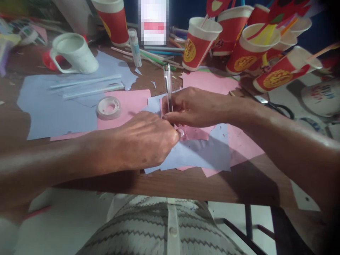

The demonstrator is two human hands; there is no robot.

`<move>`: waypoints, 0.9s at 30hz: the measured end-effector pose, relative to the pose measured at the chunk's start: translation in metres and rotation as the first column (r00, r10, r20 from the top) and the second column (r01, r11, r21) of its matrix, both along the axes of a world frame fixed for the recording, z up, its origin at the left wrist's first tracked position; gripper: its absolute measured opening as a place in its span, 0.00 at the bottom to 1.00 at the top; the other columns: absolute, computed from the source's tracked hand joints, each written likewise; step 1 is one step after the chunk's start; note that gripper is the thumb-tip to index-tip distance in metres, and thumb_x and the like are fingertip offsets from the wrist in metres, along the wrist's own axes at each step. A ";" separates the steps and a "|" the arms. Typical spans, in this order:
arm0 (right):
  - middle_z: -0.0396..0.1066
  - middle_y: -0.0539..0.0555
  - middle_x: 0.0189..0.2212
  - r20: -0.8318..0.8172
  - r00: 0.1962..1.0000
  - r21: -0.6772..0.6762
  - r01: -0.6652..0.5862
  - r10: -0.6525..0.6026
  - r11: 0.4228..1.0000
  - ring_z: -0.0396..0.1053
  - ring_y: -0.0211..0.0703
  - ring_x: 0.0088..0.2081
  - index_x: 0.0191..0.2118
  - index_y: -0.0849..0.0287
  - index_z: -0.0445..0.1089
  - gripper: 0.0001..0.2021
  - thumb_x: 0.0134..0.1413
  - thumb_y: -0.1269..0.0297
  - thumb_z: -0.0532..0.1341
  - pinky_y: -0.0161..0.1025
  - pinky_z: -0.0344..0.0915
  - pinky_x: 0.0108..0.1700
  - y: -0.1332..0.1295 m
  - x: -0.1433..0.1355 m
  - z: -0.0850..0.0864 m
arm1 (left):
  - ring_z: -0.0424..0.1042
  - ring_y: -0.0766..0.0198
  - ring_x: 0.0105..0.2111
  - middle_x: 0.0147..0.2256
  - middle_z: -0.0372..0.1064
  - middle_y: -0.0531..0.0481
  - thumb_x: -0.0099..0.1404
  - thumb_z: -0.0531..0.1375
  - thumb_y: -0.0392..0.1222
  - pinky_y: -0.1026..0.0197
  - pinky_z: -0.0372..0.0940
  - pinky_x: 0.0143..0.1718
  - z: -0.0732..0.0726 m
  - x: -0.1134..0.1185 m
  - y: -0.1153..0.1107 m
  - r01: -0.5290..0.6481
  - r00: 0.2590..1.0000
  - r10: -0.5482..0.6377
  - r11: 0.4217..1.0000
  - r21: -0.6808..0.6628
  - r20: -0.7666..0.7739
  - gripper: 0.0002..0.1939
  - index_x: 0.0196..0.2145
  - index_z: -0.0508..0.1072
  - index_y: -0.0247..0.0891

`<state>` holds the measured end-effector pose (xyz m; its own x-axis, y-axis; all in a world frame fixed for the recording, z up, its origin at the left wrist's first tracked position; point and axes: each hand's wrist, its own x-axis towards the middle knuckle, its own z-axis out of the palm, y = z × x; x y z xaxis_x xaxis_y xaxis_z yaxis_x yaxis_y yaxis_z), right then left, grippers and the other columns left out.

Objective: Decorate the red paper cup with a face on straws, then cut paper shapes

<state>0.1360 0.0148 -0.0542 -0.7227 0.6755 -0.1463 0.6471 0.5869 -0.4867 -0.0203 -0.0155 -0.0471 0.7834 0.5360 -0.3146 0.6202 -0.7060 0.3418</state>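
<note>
My right hand (188, 108) is closed around a clear-barrelled pen (168, 83), which stands almost upright with its dark cap end on top. Its lower tip is hidden by my fingers. Right beside it my left hand (148, 141) is curled, thumb tip pressed on a small pink paper piece (198, 132); its other fingers are mostly hidden. Under the pink piece lies a blue paper sheet (196, 156), and more pink paper (244, 145) shows beneath that. Left of the hands, a roll of clear tape (108, 107) rests on pink and blue sheets.
A white mug (77, 56) stands back left, near two pale straws (92, 90). A glue stick (135, 47) and loose straws (159, 53) lie farther back. Red and white paper cups (198, 44) crowd the back right, with scissors (273, 106) before them.
</note>
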 end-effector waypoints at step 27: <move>0.64 0.44 0.17 -0.711 0.357 -0.370 0.543 -0.606 0.754 0.61 0.33 0.18 0.30 0.57 0.64 0.07 0.56 0.62 0.59 0.33 0.59 0.22 -0.071 0.081 -0.029 | 0.65 0.67 0.23 0.24 0.69 0.53 0.59 0.53 0.36 0.64 0.57 0.27 -0.015 -0.003 0.011 -0.056 0.947 0.004 0.987 0.151 0.322 0.08 0.31 0.72 0.36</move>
